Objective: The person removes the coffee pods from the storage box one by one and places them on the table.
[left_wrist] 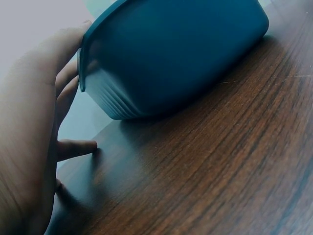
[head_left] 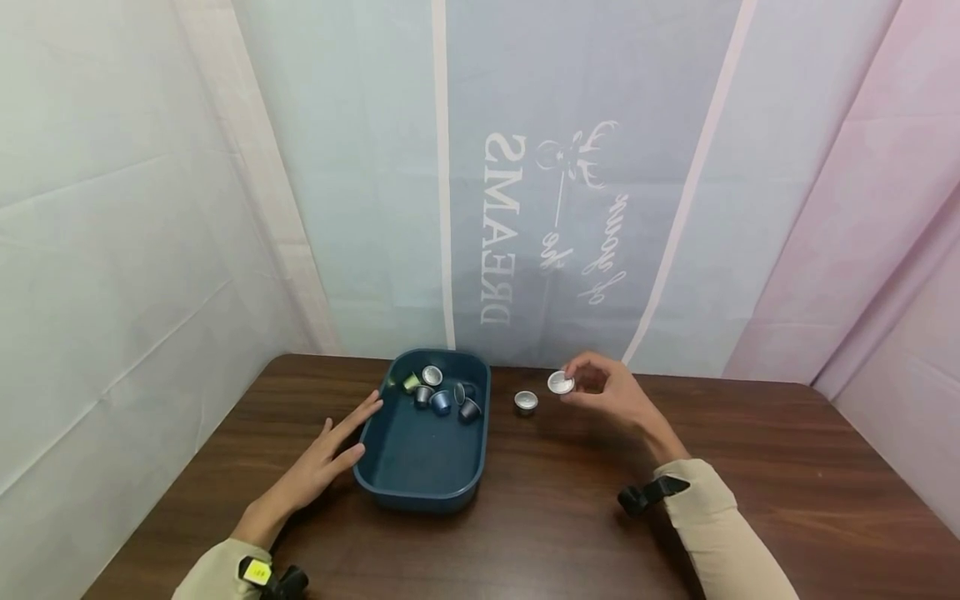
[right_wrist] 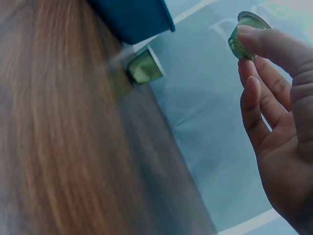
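My right hand (head_left: 611, 396) pinches a green coffee capsule (right_wrist: 243, 41) between thumb and fingers, its silver lid facing up in the head view. Just left of it, a second green coffee capsule (right_wrist: 145, 67) stands lid up on the table, close to the blue bin (head_left: 420, 467). Several capsules lie in the bin's far half, among them a blue one (head_left: 440, 403), a dark one (head_left: 469, 410) and a light green one (head_left: 412, 382). My left hand (head_left: 318, 462) rests against the bin's left side with its fingers extended; in the left wrist view the fingers (left_wrist: 68, 78) reach its rim.
The brown wooden table (head_left: 570, 533) ends at a hanging cloth backdrop (head_left: 375, 208) with printed lettering. Pale cloth walls (head_left: 127, 250) enclose the left and right sides. Straps with black devices (head_left: 652, 493) sit on both wrists.
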Available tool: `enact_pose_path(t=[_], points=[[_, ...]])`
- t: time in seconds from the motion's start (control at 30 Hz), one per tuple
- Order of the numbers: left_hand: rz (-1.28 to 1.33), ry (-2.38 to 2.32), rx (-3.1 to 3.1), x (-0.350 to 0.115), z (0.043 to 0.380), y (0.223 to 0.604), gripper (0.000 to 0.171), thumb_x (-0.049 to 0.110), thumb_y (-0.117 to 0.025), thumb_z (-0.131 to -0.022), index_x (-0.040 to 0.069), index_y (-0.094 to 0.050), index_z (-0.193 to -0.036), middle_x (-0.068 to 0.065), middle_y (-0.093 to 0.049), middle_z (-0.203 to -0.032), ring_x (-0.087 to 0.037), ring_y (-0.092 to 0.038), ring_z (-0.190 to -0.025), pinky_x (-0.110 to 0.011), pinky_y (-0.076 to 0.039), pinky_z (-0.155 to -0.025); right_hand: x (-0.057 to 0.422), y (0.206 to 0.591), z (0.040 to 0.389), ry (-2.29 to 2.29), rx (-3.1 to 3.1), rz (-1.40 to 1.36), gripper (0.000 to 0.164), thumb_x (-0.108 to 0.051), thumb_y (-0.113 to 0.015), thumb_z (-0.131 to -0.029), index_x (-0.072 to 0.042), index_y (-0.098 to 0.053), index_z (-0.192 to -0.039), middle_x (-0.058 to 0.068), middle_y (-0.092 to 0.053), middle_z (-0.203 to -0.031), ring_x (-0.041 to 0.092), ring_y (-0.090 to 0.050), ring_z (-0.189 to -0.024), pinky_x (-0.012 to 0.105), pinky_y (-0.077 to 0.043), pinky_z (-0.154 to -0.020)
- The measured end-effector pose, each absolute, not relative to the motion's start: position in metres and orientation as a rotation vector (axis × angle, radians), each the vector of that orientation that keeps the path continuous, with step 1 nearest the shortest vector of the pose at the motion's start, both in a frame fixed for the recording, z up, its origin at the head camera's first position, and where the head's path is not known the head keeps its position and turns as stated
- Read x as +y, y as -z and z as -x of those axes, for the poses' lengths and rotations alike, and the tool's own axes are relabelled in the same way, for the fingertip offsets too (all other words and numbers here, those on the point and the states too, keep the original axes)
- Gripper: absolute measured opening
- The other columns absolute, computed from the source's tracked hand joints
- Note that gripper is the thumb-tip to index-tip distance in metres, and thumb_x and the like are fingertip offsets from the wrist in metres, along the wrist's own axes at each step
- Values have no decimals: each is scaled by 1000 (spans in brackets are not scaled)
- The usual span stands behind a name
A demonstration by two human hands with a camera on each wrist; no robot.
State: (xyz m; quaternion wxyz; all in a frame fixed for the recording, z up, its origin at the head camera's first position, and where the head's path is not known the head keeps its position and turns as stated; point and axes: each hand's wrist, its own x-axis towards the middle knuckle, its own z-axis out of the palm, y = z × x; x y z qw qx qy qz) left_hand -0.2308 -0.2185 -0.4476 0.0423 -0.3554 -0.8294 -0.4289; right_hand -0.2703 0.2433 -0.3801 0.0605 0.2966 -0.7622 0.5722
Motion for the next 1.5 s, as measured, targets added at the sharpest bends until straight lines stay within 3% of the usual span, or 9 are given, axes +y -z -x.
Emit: enact_pose_path(t=[0.27,0.53,0.63,0.83,1.27,1.5], points=[[1085,1295,-2530,-220,232,447,58,9,-45,-100,17,-24,-153,-6,-13,-159,-41,-14,-141,-78,7,-92,248,393,276,-1683,-2339,-899,29,8,-77,-74,3,-59,-95,18,-62,-89,19,-60,-73,28,-49,-62],[1080,1302,-2547,-221,230,447,59,6,-45,-99,18,-25,-153,-3,-13,-160,-22,-13,-144,-78,7,-92,250,415,278,-1604,-2402,-876,32,3,-78,-75,4,-60,-102,20,-64,-90,23,-63,-78,29,-50,-64],[1078,1305,-2548,-221,230,447,58,8,-45,-99,18,-25,-153,-3,-13,-159,-21,-13,-144,-78,7,-93,250,420,279,-1606,-2411,-860,34,3,-78,-76,3,-61,-105,19,-66,-92,26,-64,-80,29,-51,-65],[1080,1300,-2542,-220,230,446,59,6,-45,-99,17,-25,-153,-7,-13,-159,-36,-14,-143,-79,7,-92,249,424,279,-1580,-2454,-874,33,4,-77,-77,3,-63,-106,18,-67,-93,30,-65,-81,30,-51,-67],[1090,1313,-2527,-218,230,447,58,5,-45,-99,13,-25,-153,-10,-13,-159,-42,-14,-141,-79,6,-91,248,431,280,-1458,-2497,-832,29,4,-78,-75,1,-66,-101,16,-67,-90,28,-65,-76,30,-52,-64],[1088,1311,-2535,-219,231,447,58,7,-45,-99,14,-25,-153,-9,-14,-159,-42,-13,-141,-80,5,-90,256,455,296,-1359,-2494,-805,31,-2,-82,-73,-13,-68,-99,1,-68,-84,16,-64,-69,25,-48,-57]])
